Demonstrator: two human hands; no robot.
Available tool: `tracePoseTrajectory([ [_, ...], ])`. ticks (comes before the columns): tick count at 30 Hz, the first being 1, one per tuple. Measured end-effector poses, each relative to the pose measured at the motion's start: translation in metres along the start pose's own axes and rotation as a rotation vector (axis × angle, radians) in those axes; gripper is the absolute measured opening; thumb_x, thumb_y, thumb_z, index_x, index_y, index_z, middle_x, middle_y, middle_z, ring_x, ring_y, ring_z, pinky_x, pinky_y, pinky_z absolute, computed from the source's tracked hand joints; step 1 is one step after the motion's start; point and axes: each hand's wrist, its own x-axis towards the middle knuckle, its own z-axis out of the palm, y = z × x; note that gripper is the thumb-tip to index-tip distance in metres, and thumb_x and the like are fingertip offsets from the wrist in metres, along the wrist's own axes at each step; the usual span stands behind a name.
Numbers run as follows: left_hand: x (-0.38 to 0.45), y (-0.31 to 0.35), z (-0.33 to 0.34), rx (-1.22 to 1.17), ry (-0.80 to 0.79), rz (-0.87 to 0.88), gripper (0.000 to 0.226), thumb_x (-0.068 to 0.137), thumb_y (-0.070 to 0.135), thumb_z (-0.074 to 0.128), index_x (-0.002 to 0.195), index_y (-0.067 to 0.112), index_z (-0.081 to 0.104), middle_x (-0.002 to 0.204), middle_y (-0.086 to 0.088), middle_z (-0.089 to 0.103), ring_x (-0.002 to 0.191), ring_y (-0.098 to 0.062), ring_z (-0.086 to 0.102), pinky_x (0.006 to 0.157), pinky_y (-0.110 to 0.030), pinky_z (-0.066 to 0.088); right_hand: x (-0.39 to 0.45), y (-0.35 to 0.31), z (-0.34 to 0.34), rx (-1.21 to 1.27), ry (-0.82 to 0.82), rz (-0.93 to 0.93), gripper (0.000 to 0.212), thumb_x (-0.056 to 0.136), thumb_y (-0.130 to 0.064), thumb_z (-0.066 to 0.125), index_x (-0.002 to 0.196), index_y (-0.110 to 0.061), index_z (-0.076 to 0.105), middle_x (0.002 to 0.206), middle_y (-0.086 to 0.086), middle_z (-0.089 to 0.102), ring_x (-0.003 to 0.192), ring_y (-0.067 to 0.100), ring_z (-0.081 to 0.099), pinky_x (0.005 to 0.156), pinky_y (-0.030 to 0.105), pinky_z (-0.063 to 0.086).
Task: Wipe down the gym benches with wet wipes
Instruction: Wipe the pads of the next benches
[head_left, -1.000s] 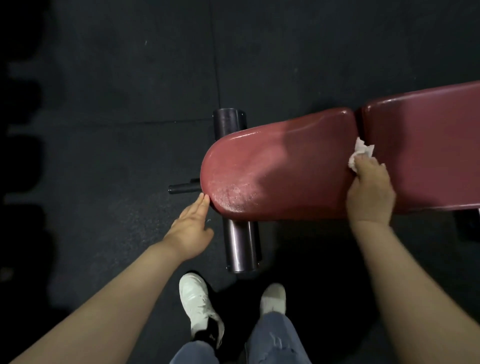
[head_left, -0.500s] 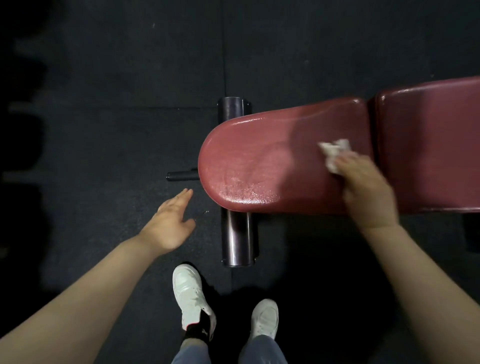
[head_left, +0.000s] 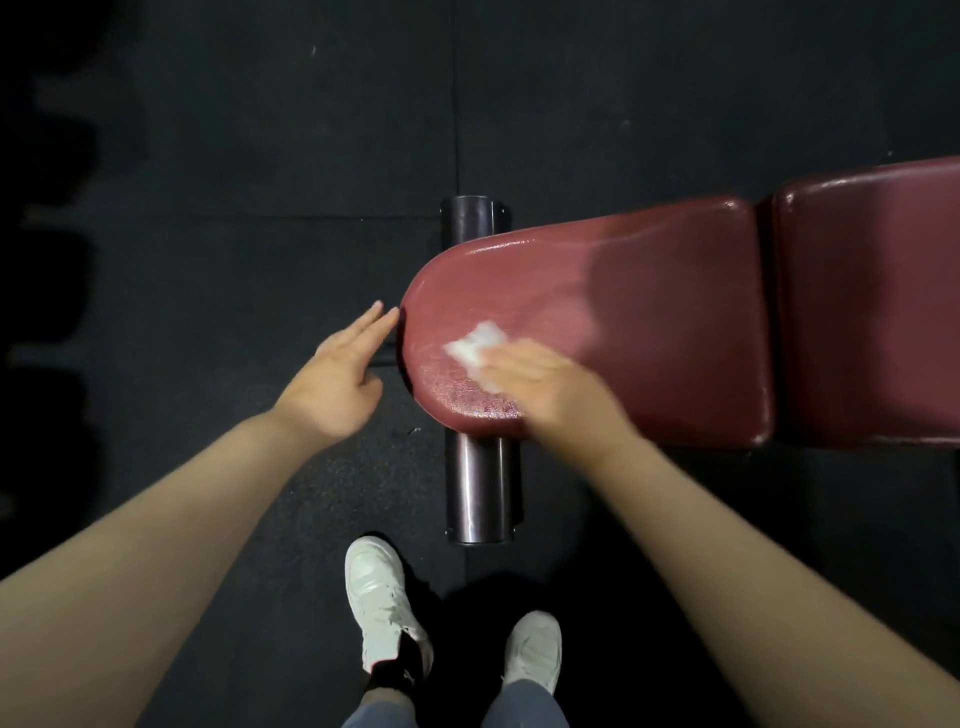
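Note:
A dark red padded gym bench runs from the middle to the right edge, with a rounded seat pad (head_left: 665, 312) and a second pad (head_left: 878, 306) behind a seam. A crumpled white wet wipe (head_left: 475, 349) lies on the rounded left end of the seat pad. My right hand (head_left: 545, 382), blurred by motion, holds the wipe down against the pad. Left of the bench end is my left hand (head_left: 337, 374), fingers straight, fingertips at the pad's rim and holding nothing. The seat pad's left part shines wet.
A dark metal crossbar foot (head_left: 480, 488) runs under the bench end toward my white shoes (head_left: 382, 608). A short black peg sticks out left of the pad, mostly behind my left hand. Black rubber floor mats (head_left: 260, 130) lie all around.
My right hand has swept the wipe left along the seat pad, from the seam to the rounded end. My left hand dropped away from the pad's end, then came back up to its rim.

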Motion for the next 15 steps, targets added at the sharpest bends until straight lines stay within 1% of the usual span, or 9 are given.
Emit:
tracePoseTrajectory([
  [1, 0.005, 0.002, -0.003, 0.038, -0.023, 0.022, 0.081, 0.087, -0.002, 0.046, 0.155, 0.034, 0.019, 0.162, 0.014, 0.011, 0.150, -0.015, 0.010, 0.121, -0.032, 0.015, -0.022, 0.022, -0.015, -0.032, 0.051, 0.101, 0.045, 0.096, -0.014, 0.042, 0.139, -0.026, 0.053, 0.145, -0.004, 0.050, 0.132, 0.016, 0.047, 0.115, 0.024, 0.028],
  [4, 0.015, 0.008, -0.006, 0.146, -0.098, 0.036, 0.082, 0.087, 0.001, 0.047, 0.156, 0.030, 0.012, 0.163, 0.010, 0.010, 0.150, -0.015, 0.009, 0.123, -0.037, 0.013, -0.100, 0.070, -0.061, -0.108, 0.325, 0.502, 0.047, 0.084, 0.004, 0.041, 0.123, -0.007, 0.065, 0.128, 0.015, 0.063, 0.117, 0.035, 0.060, 0.112, 0.036, 0.034],
  [6, 0.016, 0.010, -0.008, 0.240, -0.141, 0.022, 0.085, 0.088, 0.004, 0.046, 0.156, 0.031, 0.005, 0.164, 0.012, 0.003, 0.151, -0.012, 0.005, 0.123, -0.042, 0.013, -0.118, 0.068, -0.059, -0.187, 0.445, 0.731, 0.043, 0.088, 0.004, 0.042, 0.123, -0.004, 0.064, 0.126, 0.018, 0.063, 0.116, 0.038, 0.060, 0.110, 0.042, 0.037],
  [7, 0.015, 0.012, -0.009, 0.292, -0.162, 0.014, 0.085, 0.089, 0.006, 0.046, 0.156, 0.032, 0.001, 0.164, 0.014, 0.000, 0.151, -0.011, 0.002, 0.123, -0.043, 0.011, -0.112, 0.056, -0.046, -0.181, 0.530, 0.799, 0.041, 0.090, 0.004, 0.043, 0.124, -0.003, 0.064, 0.125, 0.018, 0.064, 0.114, 0.037, 0.061, 0.107, 0.040, 0.039],
  [8, 0.016, 0.014, -0.010, 0.339, -0.182, 0.002, 0.085, 0.090, 0.008, 0.045, 0.156, 0.032, -0.001, 0.163, 0.015, -0.003, 0.151, -0.010, 0.001, 0.122, -0.042, 0.009, -0.098, 0.039, -0.030, -0.163, 0.572, 0.801, 0.040, 0.091, 0.004, 0.043, 0.124, -0.004, 0.064, 0.123, 0.017, 0.065, 0.111, 0.036, 0.062, 0.104, 0.036, 0.040],
  [10, 0.016, 0.019, -0.013, 0.416, -0.212, -0.015, 0.084, 0.091, 0.012, 0.045, 0.156, 0.032, -0.005, 0.163, 0.016, -0.007, 0.150, -0.010, -0.001, 0.120, -0.040, 0.006, -0.057, -0.002, 0.003, -0.061, 0.491, 0.685, 0.041, 0.087, 0.005, 0.048, 0.123, -0.008, 0.065, 0.120, 0.013, 0.066, 0.104, 0.034, 0.061, 0.099, 0.032, 0.041],
  [12, 0.018, 0.024, -0.016, 0.489, -0.232, -0.023, 0.084, 0.092, 0.014, 0.045, 0.156, 0.030, -0.007, 0.163, 0.014, -0.008, 0.151, -0.012, -0.001, 0.120, -0.038, 0.007, -0.010, -0.042, 0.034, -0.025, 0.276, 0.432, 0.038, 0.080, 0.001, 0.057, 0.116, -0.010, 0.067, 0.116, 0.009, 0.065, 0.102, 0.029, 0.059, 0.095, 0.036, 0.047],
  [13, 0.018, 0.027, -0.017, 0.524, -0.247, -0.030, 0.084, 0.093, 0.015, 0.045, 0.156, 0.030, -0.007, 0.163, 0.014, -0.009, 0.151, -0.012, 0.000, 0.120, -0.038, 0.007, 0.008, -0.059, 0.046, -0.036, 0.170, 0.250, 0.036, 0.080, 0.000, 0.059, 0.115, -0.008, 0.067, 0.117, 0.009, 0.065, 0.108, 0.028, 0.058, 0.100, 0.038, 0.046],
  [15, 0.019, 0.032, -0.018, 0.581, -0.255, -0.045, 0.084, 0.093, 0.015, 0.045, 0.156, 0.029, -0.009, 0.163, 0.013, -0.009, 0.151, -0.014, 0.000, 0.121, -0.039, 0.008, 0.025, -0.061, 0.051, -0.107, -0.014, -0.130, 0.034, 0.085, -0.005, 0.058, 0.117, -0.006, 0.066, 0.128, 0.009, 0.062, 0.125, 0.026, 0.053, 0.114, 0.037, 0.034],
])
